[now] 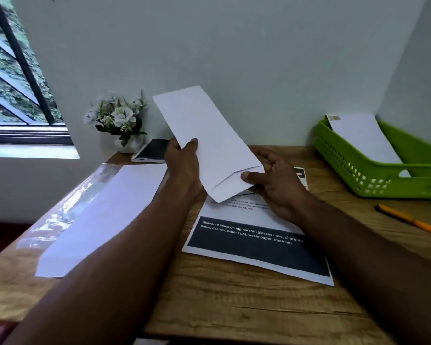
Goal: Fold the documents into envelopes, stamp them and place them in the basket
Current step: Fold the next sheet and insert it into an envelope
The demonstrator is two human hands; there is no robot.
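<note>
Hands (184,160) hold envelope (204,135) over doc (256,247); basket (373,170) rt.

1. Printed document (256,247), flat on the counter (234,307) in front of you: dark band across its lower part, white lettering, two lines. You can read "Scattered items on nightstand (glasses case, charging cable, tissues, water cup), waste paper, trash bin".

2. Same sheet, white area above the band: small black print, mostly covered by the envelope (209,143) you hold. You can make out only fragments: "glasses case", "charging", "to their designated", "packaging".

3. Envelope in the green basket (373,170): a small mark at its top corner, too blurred for you to read.
</note>
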